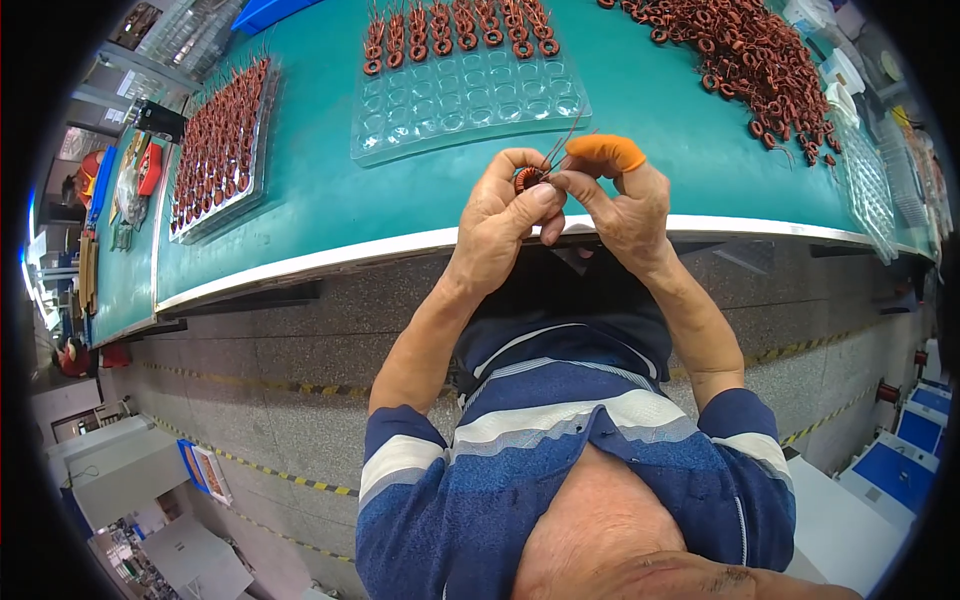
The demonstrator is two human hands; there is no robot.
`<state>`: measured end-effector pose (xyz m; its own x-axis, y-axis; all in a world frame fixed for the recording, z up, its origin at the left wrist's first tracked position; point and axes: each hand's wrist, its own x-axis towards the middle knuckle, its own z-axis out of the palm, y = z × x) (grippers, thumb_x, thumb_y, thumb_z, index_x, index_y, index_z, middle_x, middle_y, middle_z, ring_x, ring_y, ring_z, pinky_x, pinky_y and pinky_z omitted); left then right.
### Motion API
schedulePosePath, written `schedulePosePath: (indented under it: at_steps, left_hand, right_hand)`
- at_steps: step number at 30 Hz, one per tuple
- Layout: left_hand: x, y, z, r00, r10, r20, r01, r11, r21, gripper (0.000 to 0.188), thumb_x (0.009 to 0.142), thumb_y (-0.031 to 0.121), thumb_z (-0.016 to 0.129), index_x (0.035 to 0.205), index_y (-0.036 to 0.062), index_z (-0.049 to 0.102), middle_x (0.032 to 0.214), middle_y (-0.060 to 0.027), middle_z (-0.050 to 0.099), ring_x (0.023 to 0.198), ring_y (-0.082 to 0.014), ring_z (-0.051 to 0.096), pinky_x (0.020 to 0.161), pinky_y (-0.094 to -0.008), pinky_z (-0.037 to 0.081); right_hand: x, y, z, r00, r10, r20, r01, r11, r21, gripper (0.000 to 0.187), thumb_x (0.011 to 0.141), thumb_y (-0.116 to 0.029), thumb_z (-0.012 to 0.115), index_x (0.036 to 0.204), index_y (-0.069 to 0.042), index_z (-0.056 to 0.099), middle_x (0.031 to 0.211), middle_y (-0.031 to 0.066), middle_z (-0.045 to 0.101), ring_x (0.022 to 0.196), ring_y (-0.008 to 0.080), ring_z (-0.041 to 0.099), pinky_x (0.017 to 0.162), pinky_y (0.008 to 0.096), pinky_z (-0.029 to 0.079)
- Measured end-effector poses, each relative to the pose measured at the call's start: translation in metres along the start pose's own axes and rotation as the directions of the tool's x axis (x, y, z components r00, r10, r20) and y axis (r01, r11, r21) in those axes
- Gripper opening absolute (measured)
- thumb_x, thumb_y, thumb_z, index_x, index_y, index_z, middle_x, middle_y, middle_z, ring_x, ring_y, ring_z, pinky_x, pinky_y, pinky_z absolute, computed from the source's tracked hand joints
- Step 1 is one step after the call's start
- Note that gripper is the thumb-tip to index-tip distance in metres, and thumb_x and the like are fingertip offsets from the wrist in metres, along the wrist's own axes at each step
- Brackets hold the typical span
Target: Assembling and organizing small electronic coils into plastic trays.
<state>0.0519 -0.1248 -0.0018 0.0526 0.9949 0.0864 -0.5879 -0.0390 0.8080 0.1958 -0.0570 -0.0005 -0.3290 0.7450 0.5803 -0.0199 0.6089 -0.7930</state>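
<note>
My left hand is closed around a small ring-shaped coil wound with copper-coloured wire, held just above the table's near edge. Long thin wire leads stick up from the coil. An orange finger cot covers the index finger of my right hand. That hand's thumb and fingers pinch at the base of the leads, right beside the coil; the exact grip is partly hidden. Beyond my hands lies a transparent plastic tray, with similar coils standing in its far rows, leads upward.
A green-topped table spans the view. At left, a tray stack is filled with upright coils. A large heap of loose coils lies at far right. Transparent trays overhang the right edge. A red bin sits far left.
</note>
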Motion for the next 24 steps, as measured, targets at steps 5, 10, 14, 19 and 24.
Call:
schedulePosePath:
  at_steps: [5,10,14,19,24]
  left_hand:
    - [0.001,-0.005,-0.002,0.999,0.040,-0.007,-0.038,0.982,0.185,0.025,0.093,0.015,0.055,0.110,0.0009,0.042,0.079,-0.0038,0.047,0.063,-0.0108,0.045,0.056,-0.0247,0.040]
    - [0.000,-0.004,-0.003,0.999,0.039,-0.003,-0.037,0.968,0.250,0.022,0.096,0.016,0.052,0.109,0.0014,0.041,0.077,-0.0022,0.046,0.063,-0.0091,0.047,0.057,-0.0229,0.039]
    - [0.000,-0.003,-0.008,1.000,-0.010,0.014,0.004,0.925,0.379,0.020,0.094,0.014,0.052,0.107,0.0013,0.044,0.076,-0.0019,0.048,0.062,-0.0087,0.046,0.055,-0.0232,0.039]
    - [0.002,-0.007,-0.012,1.000,0.007,0.001,-0.007,0.911,0.413,0.020,0.094,0.013,0.052,0.108,0.0005,0.044,0.076,-0.0028,0.050,0.062,-0.0090,0.048,0.055,-0.0243,0.040]
    - [0.002,-0.010,-0.018,0.993,0.119,-0.013,-0.093,0.833,0.545,0.034,0.096,0.018,0.054,0.120,-0.0003,0.038,0.081,-0.0054,0.054,0.068,-0.0112,0.053,0.062,-0.0236,0.046]
  right_hand:
    - [0.002,-0.004,-0.003,0.997,0.073,0.038,-0.071,0.996,-0.062,0.024,0.078,-0.007,0.075,0.095,0.000,0.061,0.077,0.0082,0.068,0.070,0.0127,0.066,0.066,0.0259,0.053]
    - [0.004,-0.007,0.002,0.975,0.221,0.022,-0.217,0.928,0.304,0.025,0.079,-0.008,0.074,0.099,0.002,0.063,0.078,0.0081,0.069,0.073,0.0123,0.065,0.068,0.0249,0.054]
    - [0.010,-0.011,-0.015,0.935,0.273,0.226,-0.277,0.961,-0.016,0.029,0.081,-0.009,0.072,0.106,0.003,0.063,0.083,0.0077,0.068,0.077,0.0122,0.065,0.070,0.0241,0.053]
    - [0.018,-0.011,-0.014,0.883,0.388,0.266,-0.428,0.897,0.113,0.023,0.083,-0.009,0.070,0.101,0.004,0.064,0.085,0.0085,0.068,0.072,0.0118,0.063,0.065,0.0236,0.052]
    - [0.031,-0.003,-0.021,0.901,0.348,0.258,-0.377,0.923,0.072,0.019,0.085,-0.006,0.067,0.101,0.004,0.063,0.083,0.0082,0.068,0.072,0.0107,0.063,0.062,0.0234,0.051]
